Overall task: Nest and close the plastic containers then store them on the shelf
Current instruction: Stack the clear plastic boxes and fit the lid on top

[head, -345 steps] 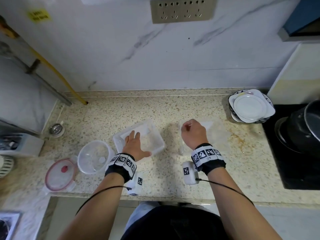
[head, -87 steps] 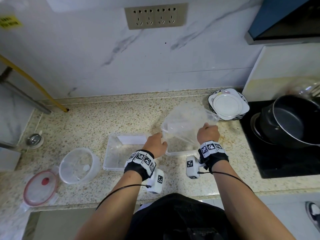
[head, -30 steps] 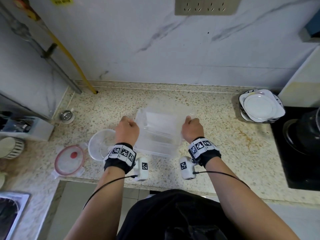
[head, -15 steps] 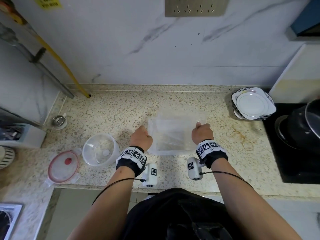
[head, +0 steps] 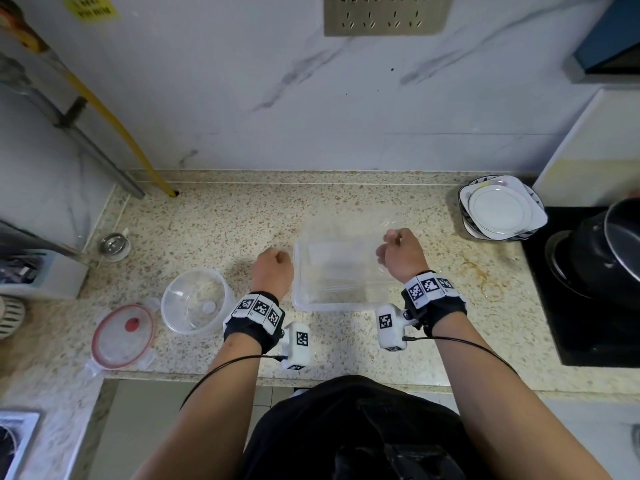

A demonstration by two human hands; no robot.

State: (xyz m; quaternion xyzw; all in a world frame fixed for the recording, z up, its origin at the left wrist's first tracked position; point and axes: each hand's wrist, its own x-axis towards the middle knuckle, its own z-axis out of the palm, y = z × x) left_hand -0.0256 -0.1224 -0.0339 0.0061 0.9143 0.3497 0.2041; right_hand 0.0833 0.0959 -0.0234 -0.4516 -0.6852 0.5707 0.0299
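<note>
Head view: left hand fisted beside the clear rectangular container, right hand curled over its rim; uneven pressure could jam the nested tubs crooked

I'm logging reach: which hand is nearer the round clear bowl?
Left. The left hand sits just right of the round clear bowl; the right hand is beyond the rectangular container.

Stacked plates sit beside a black pot on the speckled counter.
</note>
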